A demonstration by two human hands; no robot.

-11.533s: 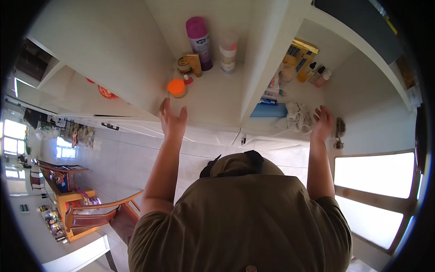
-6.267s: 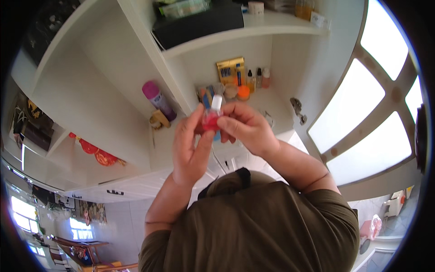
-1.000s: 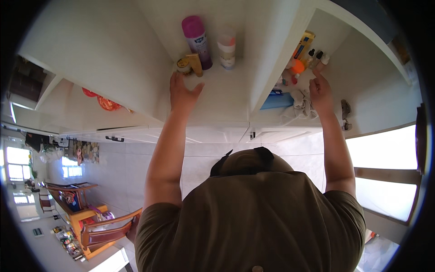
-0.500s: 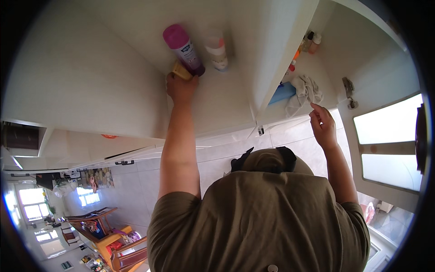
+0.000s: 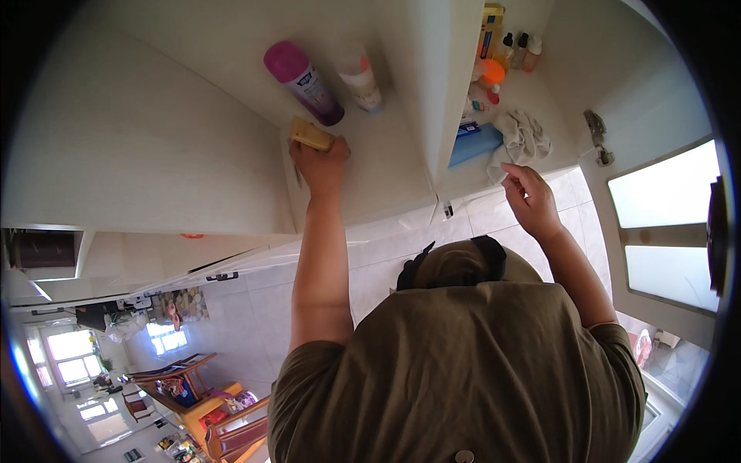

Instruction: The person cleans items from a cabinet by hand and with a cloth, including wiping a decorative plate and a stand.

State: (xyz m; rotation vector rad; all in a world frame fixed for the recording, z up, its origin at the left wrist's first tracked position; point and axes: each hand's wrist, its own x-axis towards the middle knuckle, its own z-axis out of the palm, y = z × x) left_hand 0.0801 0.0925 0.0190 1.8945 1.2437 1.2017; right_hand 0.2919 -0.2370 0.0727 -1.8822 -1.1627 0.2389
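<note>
Inside the left cabinet compartment, my left hand (image 5: 320,166) grips a small pale-yellow block-shaped item (image 5: 312,134) whose exact kind I cannot make out. A thin strip shows beside that hand, low by the side wall. Just beyond stands a purple spray can (image 5: 306,83) with a magenta cap. To its right is a white bottle (image 5: 360,82) with a clear top. My right hand (image 5: 531,202) hovers at the front of the right compartment with loosely bent fingers and nothing visible in them. Nearest to it lies a crumpled whitish cloth (image 5: 522,139).
A white upright panel (image 5: 440,85) divides the two compartments. The right one holds a blue item (image 5: 475,145), an orange-topped thing (image 5: 491,71) and several small bottles (image 5: 522,51). An open door (image 5: 614,193) with a metal hinge stands at the right.
My left hand has drawn the yellow item back from the purple can, toward me and slightly right. My right hand has shifted left along the compartment's front edge.
</note>
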